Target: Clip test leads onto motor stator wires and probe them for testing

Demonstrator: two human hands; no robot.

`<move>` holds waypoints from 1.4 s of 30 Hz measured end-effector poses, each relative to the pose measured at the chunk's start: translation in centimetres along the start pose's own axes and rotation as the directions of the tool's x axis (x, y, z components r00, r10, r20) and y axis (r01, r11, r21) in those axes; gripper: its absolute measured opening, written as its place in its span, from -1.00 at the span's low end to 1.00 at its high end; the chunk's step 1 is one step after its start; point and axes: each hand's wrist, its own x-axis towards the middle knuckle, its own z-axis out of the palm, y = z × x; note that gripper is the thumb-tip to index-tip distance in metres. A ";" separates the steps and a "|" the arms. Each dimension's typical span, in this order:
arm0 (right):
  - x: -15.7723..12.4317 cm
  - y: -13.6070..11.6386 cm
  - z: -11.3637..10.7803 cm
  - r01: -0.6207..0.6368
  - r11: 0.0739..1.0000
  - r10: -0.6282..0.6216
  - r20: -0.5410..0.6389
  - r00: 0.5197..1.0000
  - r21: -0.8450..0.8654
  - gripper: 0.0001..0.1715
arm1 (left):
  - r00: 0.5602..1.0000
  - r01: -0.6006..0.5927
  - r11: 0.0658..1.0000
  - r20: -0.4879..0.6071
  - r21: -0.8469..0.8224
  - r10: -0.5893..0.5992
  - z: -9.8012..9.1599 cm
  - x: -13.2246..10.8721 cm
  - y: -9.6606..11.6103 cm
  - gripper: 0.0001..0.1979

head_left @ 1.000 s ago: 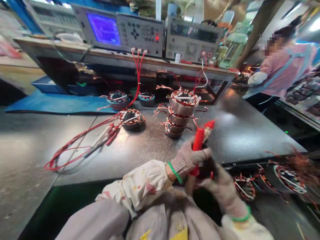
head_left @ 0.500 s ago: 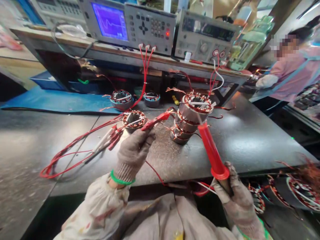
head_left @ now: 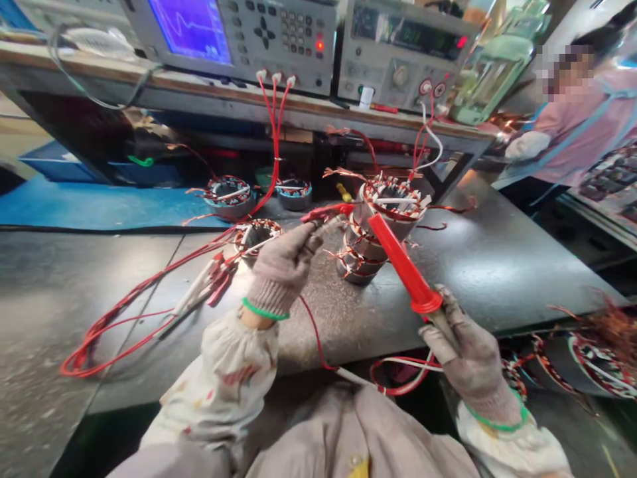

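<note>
My gloved left hand is closed on a red crocodile clip, whose front end reaches the side of a stack of wound motor stators. Whether the clip's jaws touch a wire cannot be made out. In my gloved right hand is a red test probe, fingers wrapped round its lower handle. The probe slants up and left, and its front end overlaps the wall of the top stator; its tip is hard to see. Another stator stands just behind my left hand.
Red leads with clips lie looped at the left. Behind stand two more stators, below a shelf with a screen tester and a second meter. More stators lie at the right. A co-worker stands far right.
My left hand has moved right and up, bringing the clip against the stack. My right hand has risen, and the probe's front end has shifted left and up. The camera view has shifted too.
</note>
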 end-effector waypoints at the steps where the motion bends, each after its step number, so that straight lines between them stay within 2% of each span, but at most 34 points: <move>1: -0.2 0.0 0.0 -0.011 1.000 0.010 0.008 1.000 0.017 -0.15 | 1.000 -0.019 1.000 0.010 -0.010 0.019 0.1 -0.1 -0.1 -0.68; 4: -1.5 -0.2 -0.3 -0.043 0.997 0.040 0.043 0.998 0.060 -0.17 | 0.998 -0.032 0.999 0.049 0.038 0.030 -0.2 -1.6 -0.6 -0.67; 7: -3.1 -0.6 -0.5 -0.046 0.996 0.038 0.093 0.995 0.081 -0.18 | 0.995 0.040 0.994 0.087 0.104 -0.049 -0.1 -3.2 -1.7 -0.66; 9: -3.9 -0.8 -0.4 -0.037 0.996 0.028 0.115 0.993 0.081 -0.17 | 0.985 0.103 0.991 0.126 0.089 -0.114 0.5 -3.8 -2.7 -0.64; 12: -5.1 -0.7 -0.4 -0.042 0.997 0.032 0.137 0.990 0.071 -0.18 | 0.958 0.197 0.980 0.205 0.038 -0.200 1.7 -4.2 -4.4 -0.59; 16: -7.3 -0.4 -0.3 -0.062 0.997 0.053 0.161 0.986 0.050 -0.22 | 0.923 0.294 0.955 0.249 0.036 -0.294 2.5 -4.5 -5.9 -0.59; 19: -8.9 -0.3 -0.2 -0.092 0.995 0.082 0.182 0.980 0.045 -0.21 | 0.902 0.317 0.949 0.307 0.012 -0.305 2.2 -5.1 -6.0 -0.58; 23: -10.0 -0.4 0.5 -0.126 0.991 0.114 0.226 0.967 0.036 -0.20 | 0.840 0.382 0.924 0.405 0.032 -0.361 1.1 -6.6 -5.8 -0.49; 27: -9.4 -1.0 2.3 -0.126 0.990 0.104 0.256 0.961 0.069 -0.21 | 0.836 0.397 0.905 0.348 0.151 -0.425 1.9 -7.4 -5.9 -0.54; 33: -8.7 -0.9 3.1 -0.085 0.995 0.069 0.248 0.966 0.055 -0.19 | 0.839 0.401 0.910 0.357 0.104 -0.411 4.1 -7.3 -5.4 -0.55; 36: -9.1 -0.6 3.1 -0.095 0.994 0.076 0.264 0.962 0.061 -0.19 | 0.828 0.382 0.918 0.401 0.107 -0.392 4.1 -7.3 -5.2 -0.56; 39: -9.4 -0.5 3.3 -0.125 0.989 0.100 0.272 0.957 0.076 -0.19 | 0.849 0.415 0.903 0.311 0.111 -0.428 3.6 -7.3 -5.4 -0.56; 42: -9.5 -0.4 3.3 -0.129 0.989 0.104 0.270 0.957 0.075 -0.20 | 0.839 0.487 0.870 0.236 0.078 -0.491 3.1 -7.3 -6.0 -0.50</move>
